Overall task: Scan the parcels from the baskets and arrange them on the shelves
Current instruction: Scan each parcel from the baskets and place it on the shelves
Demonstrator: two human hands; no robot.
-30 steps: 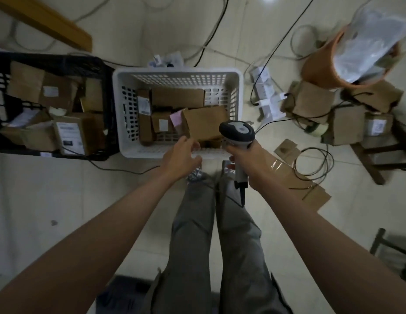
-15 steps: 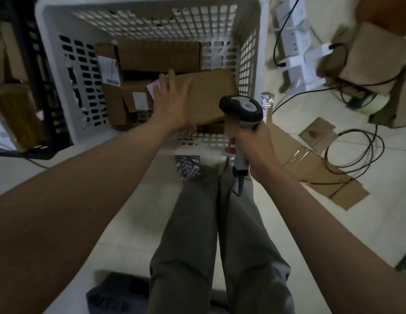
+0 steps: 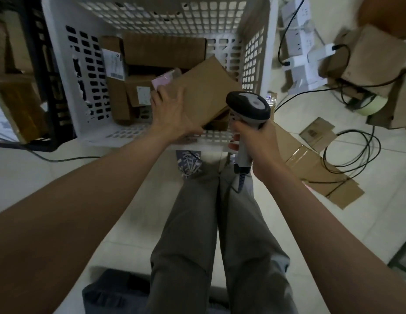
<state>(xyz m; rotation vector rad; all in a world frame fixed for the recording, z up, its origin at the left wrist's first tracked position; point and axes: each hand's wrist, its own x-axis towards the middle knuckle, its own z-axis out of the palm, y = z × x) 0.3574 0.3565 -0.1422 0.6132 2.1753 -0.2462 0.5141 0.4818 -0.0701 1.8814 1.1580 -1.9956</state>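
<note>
Pale tiled floor [image 3: 50, 177] bears white basket [image 3: 152, 21], cables [image 3: 347, 155], flattened cardboard [image 3: 322, 171].

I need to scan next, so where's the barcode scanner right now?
The scanner is in the right hand, held upright just over the near right corner of the white basket, beside the cardboard parcel the left hand grips.

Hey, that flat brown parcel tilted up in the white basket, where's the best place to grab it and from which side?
Probably its near left edge, from the basket's open top. The flat parcel lies tilted on other boxes inside the white basket, so that edge is raised and free; the left hand already grips there. The right hand holds the scanner.
</note>
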